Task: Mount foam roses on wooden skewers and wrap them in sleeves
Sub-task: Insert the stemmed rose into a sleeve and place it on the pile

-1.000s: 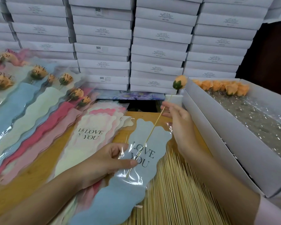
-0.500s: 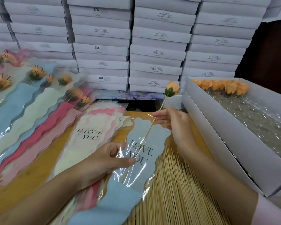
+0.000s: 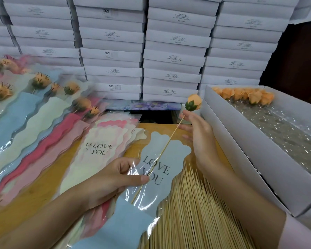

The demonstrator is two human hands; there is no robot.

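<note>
Between my right fingertips (image 3: 184, 115), thumb and forefinger pinch the skewer (image 3: 166, 145) just beneath the rose (image 3: 193, 105), while the other fingers of my right hand (image 3: 200, 135) fan out loose. Lower down, my left hand (image 3: 113, 178) holds the blue sleeve (image 3: 169, 155) by its side, thumb on the clear film and fingers curled under it, so the mouth is held apart. The skewer's long axis runs on a slant from near me at lower left to upper right and away: the rose end points up toward the open box (image 3: 241, 150) of loose roses (image 3: 250, 96), and the bare tip points down at me, already under the film, past the "LOVE YOU" print. I judge the sharp tip could catch or pierce the film if I push at too steep an angle. A pinch this close to the flower could also nudge the foam head off its seat. If my thumb slips, the mouth may close and crumple the petals. The sleeve lies over the spare skewers (image 3: 196, 212), beside the stack of empty sleeves (image 3: 100, 150).
</note>
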